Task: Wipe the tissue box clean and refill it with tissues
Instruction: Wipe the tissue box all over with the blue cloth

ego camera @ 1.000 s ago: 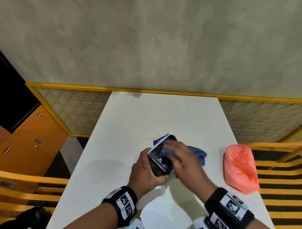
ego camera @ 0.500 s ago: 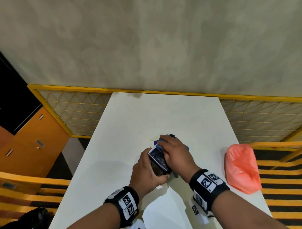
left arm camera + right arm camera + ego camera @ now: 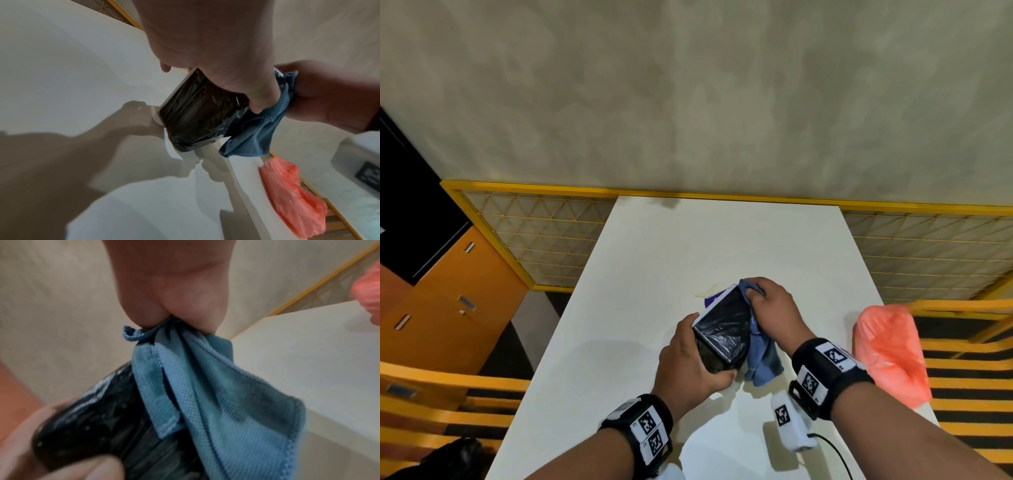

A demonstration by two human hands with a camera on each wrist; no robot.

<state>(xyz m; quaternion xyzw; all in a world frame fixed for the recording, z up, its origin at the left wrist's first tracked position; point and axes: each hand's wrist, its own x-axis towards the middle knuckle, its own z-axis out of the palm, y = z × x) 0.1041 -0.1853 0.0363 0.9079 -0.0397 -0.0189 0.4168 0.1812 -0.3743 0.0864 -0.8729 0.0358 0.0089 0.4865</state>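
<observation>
The tissue box [image 3: 722, 330] is a dark, glossy block with a white edge, tilted above the white table [image 3: 654, 260]. My left hand [image 3: 693, 365] grips its near end from the left, thumb underneath. The same box [image 3: 197, 112] fills the middle of the left wrist view, and shows as a dark shiny surface [image 3: 98, 426] in the right wrist view. My right hand [image 3: 770, 308] pinches a blue cloth [image 3: 762, 359] against the box's right side; the cloth [image 3: 205, 394] hangs bunched from my fingertips, and its lower folds [image 3: 255, 129] drape beside the box.
A pink plastic bag [image 3: 890, 356] lies near the table's right edge. A pale scrap [image 3: 710, 290] lies on the table behind the box. A yellow mesh railing [image 3: 551, 240] runs behind the table, and an orange cabinet [image 3: 448, 308] stands at the left.
My right hand took up the blue cloth from the table, swept it over the box top, and now holds it against the box's right side. The left hand kept its grip.
</observation>
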